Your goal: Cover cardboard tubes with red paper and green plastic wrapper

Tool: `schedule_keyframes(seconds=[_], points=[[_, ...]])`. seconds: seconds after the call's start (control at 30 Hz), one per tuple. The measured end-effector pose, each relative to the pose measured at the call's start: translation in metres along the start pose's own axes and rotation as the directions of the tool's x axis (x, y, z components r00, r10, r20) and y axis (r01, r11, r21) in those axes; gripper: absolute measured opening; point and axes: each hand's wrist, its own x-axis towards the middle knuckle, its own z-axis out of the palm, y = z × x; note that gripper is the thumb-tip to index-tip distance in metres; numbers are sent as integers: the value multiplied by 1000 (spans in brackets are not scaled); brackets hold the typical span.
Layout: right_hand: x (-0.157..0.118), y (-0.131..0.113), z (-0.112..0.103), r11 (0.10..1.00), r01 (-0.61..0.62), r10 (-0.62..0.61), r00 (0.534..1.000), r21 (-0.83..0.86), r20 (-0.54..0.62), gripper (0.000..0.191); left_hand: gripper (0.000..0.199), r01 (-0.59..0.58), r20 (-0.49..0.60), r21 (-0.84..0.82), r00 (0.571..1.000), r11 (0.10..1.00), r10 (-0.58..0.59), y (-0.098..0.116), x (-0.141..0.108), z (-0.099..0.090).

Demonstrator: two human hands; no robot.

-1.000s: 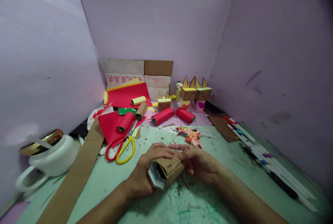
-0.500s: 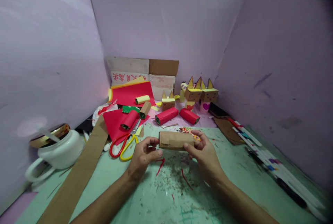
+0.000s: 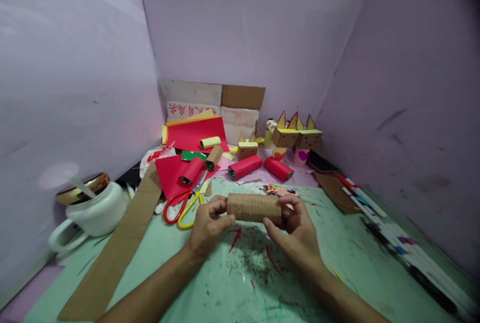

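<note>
Between my hands, a brown cardboard tube (image 3: 254, 207) lies sideways above the green table. My left hand (image 3: 210, 223) grips its left end with thumb and fingers. At the right end my right hand (image 3: 296, 228) has its thumb on the lower front and fingers at the far edge. Just left of my left hand rest scissors (image 3: 186, 206) with one red and one yellow handle. Behind the tube are two red-wrapped tubes (image 3: 245, 167), and a patterned scrap (image 3: 279, 190) lies near my right fingers.
A long cardboard strip (image 3: 116, 248) and a white pot (image 3: 97, 210) are on the left. Red paper (image 3: 198, 133) and a box (image 3: 240, 98) stand at the back, near cardboard animal figures (image 3: 285, 137). Markers (image 3: 416, 253) lie along the right; purple panels surround the table.
The tube has rotated between my hands, so its ridged surface now faces me. It sits slightly lower. The view has shifted slightly, moving the background to the right.
</note>
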Motion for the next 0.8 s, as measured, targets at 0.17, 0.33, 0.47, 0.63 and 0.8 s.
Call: schedule_keyframes(seconds=[0.17, 0.33, 0.47, 0.63, 0.8], points=[[-2, -4, 0, 1000, -9, 9, 998, 4, 61, 45, 8, -28, 4, 2, 1000, 1000, 28, 0, 0, -1], [1, -5, -3, 997, -82, 81, 988, 3, 132, 56, 10, -41, 22, -16, 999, 999, 42, 0, -1, -1], [10, -4, -7, 944, -234, 221, 972, 234, 79, 57, 43, -100, 6, -69, 995, 993, 101, -6, 1, -2], [10, -13, -5, 791, -402, 366, 915, 460, 171, 62, 82, -132, 136, -187, 978, 973, 159, -10, 1, 1], [4, -15, 4, 699, -577, 440, 812, 422, 382, 71, 67, -222, 259, -80, 937, 972, 235, 1, -6, 5]])
